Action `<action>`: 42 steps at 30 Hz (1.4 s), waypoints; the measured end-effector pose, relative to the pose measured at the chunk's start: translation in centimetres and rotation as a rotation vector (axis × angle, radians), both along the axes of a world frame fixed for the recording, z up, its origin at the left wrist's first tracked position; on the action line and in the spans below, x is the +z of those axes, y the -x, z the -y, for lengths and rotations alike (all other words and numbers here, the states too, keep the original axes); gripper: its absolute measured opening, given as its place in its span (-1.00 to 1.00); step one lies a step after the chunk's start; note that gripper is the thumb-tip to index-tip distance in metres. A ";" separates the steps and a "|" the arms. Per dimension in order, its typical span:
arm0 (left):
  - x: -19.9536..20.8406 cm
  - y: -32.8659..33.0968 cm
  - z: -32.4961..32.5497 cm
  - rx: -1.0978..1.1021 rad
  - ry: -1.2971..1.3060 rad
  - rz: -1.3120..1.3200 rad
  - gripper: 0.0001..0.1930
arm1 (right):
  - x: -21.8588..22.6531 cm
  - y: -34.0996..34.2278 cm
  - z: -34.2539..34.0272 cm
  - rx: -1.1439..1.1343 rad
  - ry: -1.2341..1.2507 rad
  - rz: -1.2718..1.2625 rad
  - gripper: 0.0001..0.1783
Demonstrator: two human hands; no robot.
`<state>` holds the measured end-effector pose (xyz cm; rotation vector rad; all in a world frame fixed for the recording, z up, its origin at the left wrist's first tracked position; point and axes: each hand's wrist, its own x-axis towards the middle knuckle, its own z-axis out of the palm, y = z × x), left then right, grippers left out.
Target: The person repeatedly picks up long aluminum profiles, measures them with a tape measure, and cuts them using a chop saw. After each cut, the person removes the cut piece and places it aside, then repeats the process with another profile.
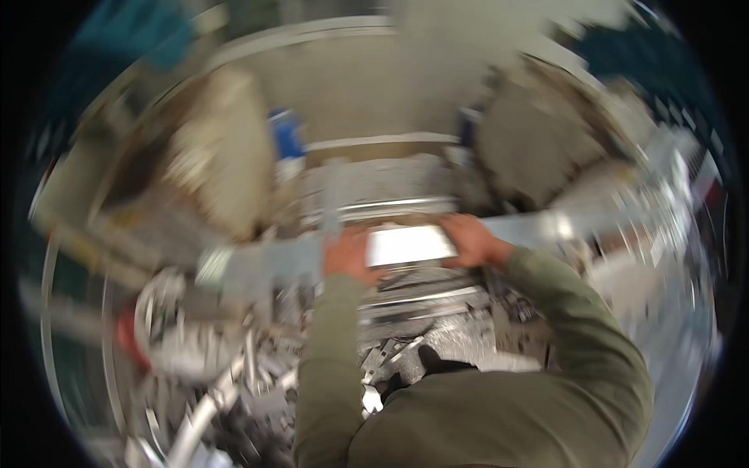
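A bright, shiny rectangular plate (411,245) lies between my two hands, in the middle of the view. My left hand (348,254) closes on its left end, and my right hand (472,243) grips the right end. Both hands are blurred by motion, so single fingers are hard to make out. Just behind the plate runs a pale grey horizontal bar (273,267), which continues on the right beyond my right wrist. Whether the plate touches this bar cannot be told.
Large, ragged pale round masses stand at the left (222,152) and right (538,140). A blue object (287,134) sits beside the left one. Scrap-like pieces (257,405) are heaped at the lower left, near a pale pipe-like piece (199,417). A beige panel (359,86) rises behind.
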<state>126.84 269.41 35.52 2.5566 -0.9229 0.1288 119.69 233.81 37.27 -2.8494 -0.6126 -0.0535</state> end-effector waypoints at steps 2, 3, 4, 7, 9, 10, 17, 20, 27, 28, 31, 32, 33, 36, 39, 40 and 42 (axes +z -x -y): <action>0.6 0.3 0.9 0.036 -0.158 0.077 0.13 | 0.2 0.6 0.4 -0.027 0.003 0.064 0.16; 0.9 0.5 1.4 0.046 -0.183 0.080 0.13 | 0.3 1.0 0.7 -0.056 0.003 0.026 0.17; 1.0 0.9 1.8 0.031 -0.208 0.063 0.13 | 0.4 1.2 1.0 -0.042 -0.019 0.019 0.19; 1.4 1.5 2.6 0.036 -0.213 0.099 0.14 | 0.6 1.7 1.5 -0.063 0.009 0.002 0.22; 1.2 1.4 3.0 0.048 -0.231 0.081 0.15 | 0.6 1.6 1.5 -0.074 0.007 -0.008 0.22; 1.2 1.4 3.1 0.034 -0.217 0.090 0.15 | 0.6 1.6 1.5 -0.085 0.025 -0.033 0.23; 0.8 0.9 2.9 -0.020 -0.210 0.090 0.16 | -0.3 1.6 2.1 -0.044 -0.066 0.076 0.18; 1.0 -0.2 1.6 -0.068 -0.136 -0.026 0.17 | -0.3 1.1 1.5 0.011 -0.102 0.105 0.13; 4.2 -1.9 -3.8 -0.025 0.243 0.319 -0.13 | 1.0 0.5 0.0 -0.077 -0.020 -0.005 0.24; 5.7 -3.4 -5.9 -0.013 0.325 0.445 -0.20 | 1.1 0.6 0.1 -0.103 -0.007 -0.023 0.24; 11.4 -9.0 -14.8 0.493 0.759 0.794 -0.60 | 0.8 0.4 -0.1 -0.069 -0.031 0.028 0.24; 14.0 -11.3 -18.5 0.655 0.810 0.826 -0.62 | 0.8 0.4 -0.1 -0.079 -0.034 0.016 0.24; 17.1 -13.9 -22.3 0.674 0.842 0.885 -0.67 | 0.7 0.3 -0.2 -0.067 -0.041 0.040 0.23; 23.5 -19.6 -30.3 0.749 0.778 0.722 -0.63 | 1.0 0.2 -0.3 -0.089 -0.033 0.010 0.23; 25.5 -24.1 -33.2 0.617 0.485 0.446 -0.48 | 1.5 0.1 -0.6 -0.098 -0.030 -0.023 0.21; 25.2 -25.2 -33.5 0.605 0.413 0.402 -0.43 | 1.6 0.1 -0.7 -0.107 -0.031 -0.043 0.21; 24.1 -27.1 -33.2 0.635 0.289 0.251 -0.30 | 1.6 0.0 -1.0 -0.096 -0.035 -0.019 0.20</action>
